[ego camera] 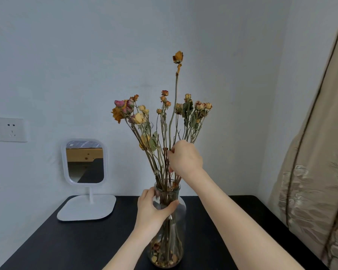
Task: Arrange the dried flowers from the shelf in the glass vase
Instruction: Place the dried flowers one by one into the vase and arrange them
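A clear glass vase [179, 227] stands on the black table [82, 242], with fallen petals at its bottom. Several dried flowers [139, 115] stand in it, their stems fanning out above the neck. One tall stem with an orange bloom [178, 57] rises well above the others. My left hand [154, 208] grips the vase at its shoulder, thumb across the front. My right hand [184, 158] pinches stems above the neck, near the tall stem's lower part.
A white-framed table mirror [84, 162] on a flat white base stands at the back left of the table. A wall socket [7, 129] is on the left wall. A beige curtain [318, 172] hangs at the right.
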### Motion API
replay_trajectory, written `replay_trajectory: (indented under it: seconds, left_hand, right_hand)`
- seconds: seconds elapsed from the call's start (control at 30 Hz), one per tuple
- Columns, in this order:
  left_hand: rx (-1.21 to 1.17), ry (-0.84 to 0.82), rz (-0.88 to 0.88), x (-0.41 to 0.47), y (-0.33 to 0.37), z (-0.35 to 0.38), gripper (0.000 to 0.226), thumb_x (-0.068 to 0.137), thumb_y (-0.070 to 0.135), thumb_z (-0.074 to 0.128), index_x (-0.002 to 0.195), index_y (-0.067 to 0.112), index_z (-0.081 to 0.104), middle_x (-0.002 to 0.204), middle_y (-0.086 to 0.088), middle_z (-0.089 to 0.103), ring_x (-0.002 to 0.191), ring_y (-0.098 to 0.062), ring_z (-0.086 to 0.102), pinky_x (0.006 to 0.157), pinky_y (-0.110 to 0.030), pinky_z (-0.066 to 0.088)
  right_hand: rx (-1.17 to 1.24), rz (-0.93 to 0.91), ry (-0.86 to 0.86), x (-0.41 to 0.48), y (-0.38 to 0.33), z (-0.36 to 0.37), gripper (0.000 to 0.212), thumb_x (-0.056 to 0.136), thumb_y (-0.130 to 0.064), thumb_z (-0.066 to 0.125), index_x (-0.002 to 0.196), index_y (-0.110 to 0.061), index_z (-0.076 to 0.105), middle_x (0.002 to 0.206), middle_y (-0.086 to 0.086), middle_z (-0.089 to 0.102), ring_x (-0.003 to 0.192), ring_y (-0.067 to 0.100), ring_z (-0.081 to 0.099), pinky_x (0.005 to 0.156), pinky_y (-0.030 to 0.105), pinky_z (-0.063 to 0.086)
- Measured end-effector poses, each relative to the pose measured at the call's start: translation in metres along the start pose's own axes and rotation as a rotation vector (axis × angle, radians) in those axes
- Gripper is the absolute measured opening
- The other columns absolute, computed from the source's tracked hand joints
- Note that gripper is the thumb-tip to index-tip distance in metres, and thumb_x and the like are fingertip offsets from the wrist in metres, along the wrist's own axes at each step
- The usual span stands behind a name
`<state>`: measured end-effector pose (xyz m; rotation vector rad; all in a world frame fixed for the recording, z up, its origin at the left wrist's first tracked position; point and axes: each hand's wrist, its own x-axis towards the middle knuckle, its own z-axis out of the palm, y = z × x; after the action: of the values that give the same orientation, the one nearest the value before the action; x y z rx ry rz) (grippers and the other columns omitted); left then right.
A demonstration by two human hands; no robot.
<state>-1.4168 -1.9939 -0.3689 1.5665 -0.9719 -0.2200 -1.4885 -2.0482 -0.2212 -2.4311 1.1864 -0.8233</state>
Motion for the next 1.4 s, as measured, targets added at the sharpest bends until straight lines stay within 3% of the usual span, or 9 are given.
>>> replay_trajectory:
  seconds: [0.17, 0.3, 0.4, 0.63, 0.8, 1.03, 1.2, 1.27, 1.4]
  left_hand:
    - [0.010, -0.009, 0.012, 0.001, -0.002, 0.000, 0.046, 0.067, 0.045, 0.075, 0.105, 0.028, 0.055, 0.104, 0.009, 0.053, 0.108, -0.015, 0.048, 0.096, -0.037, 0.045]
    - [0.018, -0.018, 0.022, 0.002, -0.005, 0.000, 0.047, 0.066, 0.047, 0.074, 0.106, 0.031, 0.054, 0.104, 0.011, 0.053, 0.109, -0.013, 0.047, 0.094, -0.032, 0.044]
    - [0.013, -0.018, 0.017, 0.002, -0.006, 0.000, 0.047, 0.067, 0.047, 0.074, 0.105, 0.031, 0.053, 0.103, 0.014, 0.051, 0.109, -0.012, 0.047, 0.092, -0.029, 0.042]
    - [-0.022, -0.077, 0.017, 0.001, -0.002, -0.007, 0.039, 0.060, 0.053, 0.072, 0.092, 0.039, 0.054, 0.099, 0.016, 0.056, 0.099, -0.007, 0.055, 0.082, -0.021, 0.045]
    - [-0.001, -0.094, -0.011, 0.002, -0.002, -0.013, 0.050, 0.064, 0.045, 0.075, 0.107, 0.035, 0.052, 0.101, 0.022, 0.057, 0.099, -0.005, 0.055, 0.079, -0.016, 0.043]
    - [-0.017, -0.112, 0.003, -0.003, 0.001, -0.013, 0.045, 0.072, 0.034, 0.075, 0.108, 0.035, 0.048, 0.108, 0.014, 0.058, 0.100, -0.006, 0.055, 0.075, -0.011, 0.043]
    - [-0.025, -0.126, 0.019, -0.005, 0.002, -0.013, 0.038, 0.074, 0.033, 0.074, 0.103, 0.036, 0.050, 0.110, 0.009, 0.059, 0.103, -0.012, 0.057, 0.090, -0.027, 0.050]
    - [-0.016, -0.130, 0.017, -0.004, 0.001, -0.013, 0.034, 0.074, 0.033, 0.074, 0.095, 0.040, 0.049, 0.107, 0.011, 0.058, 0.101, -0.013, 0.058, 0.091, -0.031, 0.052]
    - [-0.016, -0.129, 0.015, -0.003, -0.001, -0.012, 0.034, 0.072, 0.036, 0.074, 0.091, 0.043, 0.047, 0.104, 0.018, 0.055, 0.099, -0.007, 0.056, 0.085, -0.021, 0.048]
  right_hand:
    - [-0.065, 0.006, -0.006, 0.006, -0.006, 0.000, 0.017, 0.092, -0.009, 0.050, 0.098, -0.005, 0.065, 0.097, 0.011, 0.070, 0.089, 0.028, 0.067, 0.068, 0.031, 0.051]
    - [-0.064, -0.005, -0.009, 0.007, -0.005, -0.002, 0.019, 0.093, -0.021, 0.055, 0.098, -0.007, 0.066, 0.094, 0.010, 0.071, 0.087, 0.026, 0.068, 0.069, 0.031, 0.053]
    - [0.041, -0.026, 0.016, 0.007, -0.005, -0.008, 0.029, 0.094, -0.030, 0.053, 0.094, -0.003, 0.065, 0.089, 0.012, 0.070, 0.082, 0.031, 0.068, 0.075, 0.039, 0.057]
    - [0.019, -0.027, 0.049, 0.012, -0.013, -0.011, 0.021, 0.094, -0.016, 0.048, 0.101, -0.005, 0.065, 0.095, 0.012, 0.069, 0.082, 0.029, 0.068, 0.075, 0.039, 0.058]
    - [-0.011, -0.037, 0.024, 0.010, -0.014, -0.008, 0.021, 0.093, -0.017, 0.051, 0.102, -0.005, 0.065, 0.095, 0.012, 0.070, 0.085, 0.029, 0.069, 0.077, 0.040, 0.058]
    - [0.121, -0.031, 0.033, 0.011, -0.015, -0.018, 0.026, 0.095, -0.019, 0.049, 0.090, -0.004, 0.069, 0.073, 0.010, 0.072, 0.065, 0.023, 0.068, 0.075, 0.039, 0.058]
    - [0.091, -0.033, -0.038, 0.013, -0.006, -0.016, 0.021, 0.093, -0.014, 0.051, 0.081, -0.005, 0.065, 0.065, 0.005, 0.069, 0.049, 0.015, 0.061, 0.066, 0.032, 0.058]
    - [0.185, -0.063, 0.013, 0.013, -0.006, -0.019, 0.017, 0.095, -0.019, 0.051, 0.079, -0.016, 0.058, 0.056, 0.002, 0.064, 0.041, 0.012, 0.056, 0.062, 0.032, 0.057]
    - [0.216, -0.066, 0.032, 0.017, -0.006, -0.023, 0.022, 0.094, -0.025, 0.053, 0.079, -0.015, 0.065, 0.055, 0.000, 0.064, 0.039, 0.009, 0.055, 0.057, 0.028, 0.054]
